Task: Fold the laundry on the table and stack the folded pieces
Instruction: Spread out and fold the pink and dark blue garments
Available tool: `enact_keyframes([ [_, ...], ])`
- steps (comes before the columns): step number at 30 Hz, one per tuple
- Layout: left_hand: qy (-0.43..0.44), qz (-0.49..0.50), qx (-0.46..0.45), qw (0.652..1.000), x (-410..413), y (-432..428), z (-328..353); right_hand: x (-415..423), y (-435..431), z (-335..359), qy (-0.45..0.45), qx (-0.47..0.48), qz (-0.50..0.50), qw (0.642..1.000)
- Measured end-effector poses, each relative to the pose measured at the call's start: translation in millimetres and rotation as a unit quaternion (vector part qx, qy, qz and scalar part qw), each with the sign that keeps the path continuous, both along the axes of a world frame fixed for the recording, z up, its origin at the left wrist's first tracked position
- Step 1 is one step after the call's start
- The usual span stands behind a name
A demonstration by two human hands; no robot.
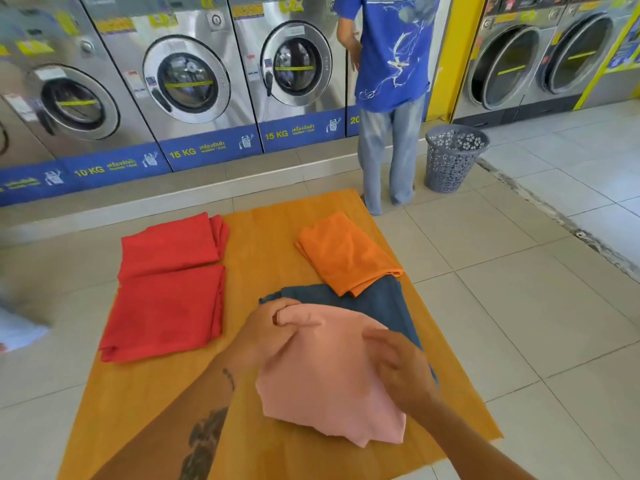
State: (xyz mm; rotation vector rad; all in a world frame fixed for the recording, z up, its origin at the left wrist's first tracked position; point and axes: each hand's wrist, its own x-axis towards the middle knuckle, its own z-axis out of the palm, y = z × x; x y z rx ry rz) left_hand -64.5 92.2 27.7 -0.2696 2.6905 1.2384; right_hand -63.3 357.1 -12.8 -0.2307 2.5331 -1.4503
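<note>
Both hands are on the soft pale-pink cloth (329, 382), which lies rumpled at the near right of the yellow wooden counter (263, 244). The left hand (266, 336) is closed around the cloth's far upper corner, fingers curled with a fold of fabric pinched between them. The right hand (403, 368) sits on the cloth's right edge; it looks blurred, with fingers bent over the fabric, and I cannot tell for certain whether it grips the edge or only presses on it.

Under the pink piece, and poking out beyond it on the far side, is a dark blue-grey cloth (384, 299), lying flat and not yet folded as far as I can see. A folded orange cloth (346, 254) rests partly over the blue one's far corner. On the left of the counter lie two folded red cloths (166, 289), touching end to end, one nearer and one farther.

To my eye the step in hand is the folding of the pink piece: its edges are uneven and it is no tidy rectangle yet. The next move would call for drawing the held corner across to meet the opposite edge, smoothing it flat, and taking care not to drag the blue cloth beneath it along. Stacking still waits, since the folded pieces lie apart.
</note>
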Motion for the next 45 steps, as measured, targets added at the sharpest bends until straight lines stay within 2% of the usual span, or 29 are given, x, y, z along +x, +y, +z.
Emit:
enact_keyframes([
  [2, 0.015, 0.029, 0.022, 0.999, 14.0, 2.5, -2.4, 0.0, -5.0, -3.7, 0.028, 0.01, 0.004, 1.0],
  [8, 0.098, 0.119, 0.102, 0.983, 51.6, -15.8, 8.1, -20.4, -32.4, 31.1, -0.004, -0.027, 0.032, 0.999],
  [13, 0.155, 0.196, 0.145, 0.957, 105.5, -68.9, 13.9, -11.4, -96.8, 60.7, -0.034, -0.057, 0.092, 0.994],
  [17, 0.169, 0.272, 0.153, 0.935, 157.2, -124.5, 10.9, 17.4, -162.7, 54.0, -0.064, -0.062, 0.141, 0.986],
  [22, 0.149, 0.336, 0.112, 0.923, 204.9, -189.2, -7.8, 53.6, -243.8, 24.8, -0.107, -0.07, 0.174, 0.976],
  [27, 0.116, 0.349, 0.094, 0.925, 210.1, -228.0, -28.1, 68.1, -292.6, 6.6, -0.095, -0.001, 0.176, 0.98],
  [29, 0.06, 0.326, 0.075, 0.94, 202.3, -235.2, -35.6, 68.1, -298.7, -1.5, -0.077, 0.078, 0.199, 0.974],
  [31, -0.049, 0.299, 0.008, 0.953, 191.2, -241.0, -45.9, 68.0, -297.6, -11.2, -0.063, 0.178, 0.239, 0.952],
  [33, -0.135, 0.293, -0.063, 0.944, 185.8, -242.2, -53.1, 71.1, -294.2, -14.0, -0.042, 0.235, 0.253, 0.938],
  [35, -0.122, 0.28, -0.086, 0.948, 186.9, -242.3, -60.8, 75.0, -291.7, -13.0, -0.021, 0.255, 0.252, 0.933],
  [38, -0.048, 0.261, -0.075, 0.961, 188.4, -244.7, -65.8, 75.8, -294.1, -10.0, -0.002, 0.293, 0.269, 0.917],
  [41, -0.012, 0.264, -0.079, 0.961, 182.1, -251.3, -65.6, 68.3, -299.9, -5.6, -0.014, 0.32, 0.291, 0.902],
  [45, -0.02, 0.293, -0.128, 0.947, 179.7, -249.0, -52.0, 56.5, -293.5, 2.3, -0.044, 0.263, 0.26, 0.928],
])
